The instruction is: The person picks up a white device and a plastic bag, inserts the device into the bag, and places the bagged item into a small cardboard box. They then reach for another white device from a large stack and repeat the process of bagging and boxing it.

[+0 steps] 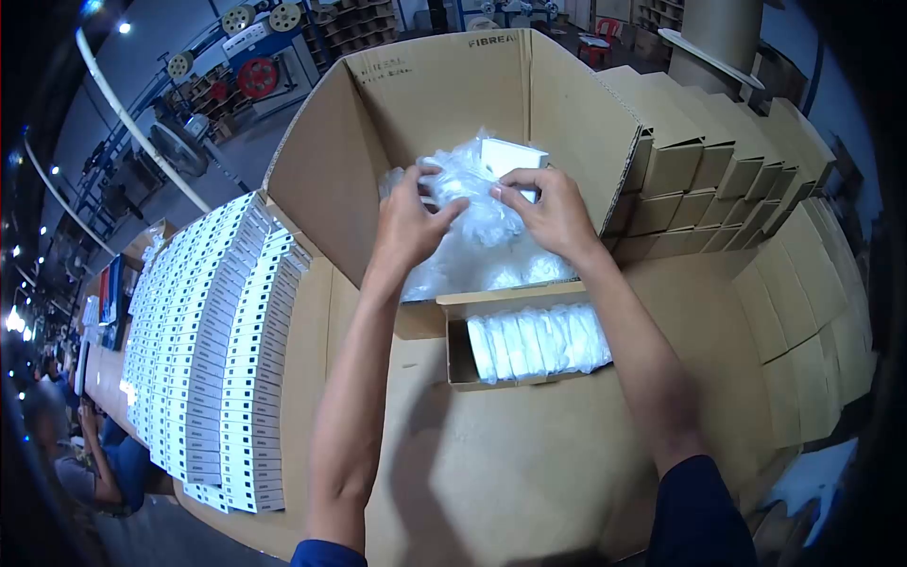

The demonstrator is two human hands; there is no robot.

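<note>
My left hand (413, 215) is curled around crumpled clear plastic bags (463, 180) inside the large open carton (435, 104), its thumb and fingers on either side of the film. My right hand (550, 213) pinches the plastic between thumb and forefinger. Just behind my right fingers a white flat box (513, 153) shows; whether it sits inside a bag cannot be made out. More bagged items lie lower in the large carton. In front of it, a small narrow cardboard box (458, 354) holds a row of white items wrapped in plastic (539, 342).
Tall stacks of white boxes (203, 350) with small dark squares stand at left. Folded brown cartons (699, 180) are piled at right, with flat cardboard (803, 293) nearer. Cardboard covers the table (529, 463). Another person (104, 463) sits far left.
</note>
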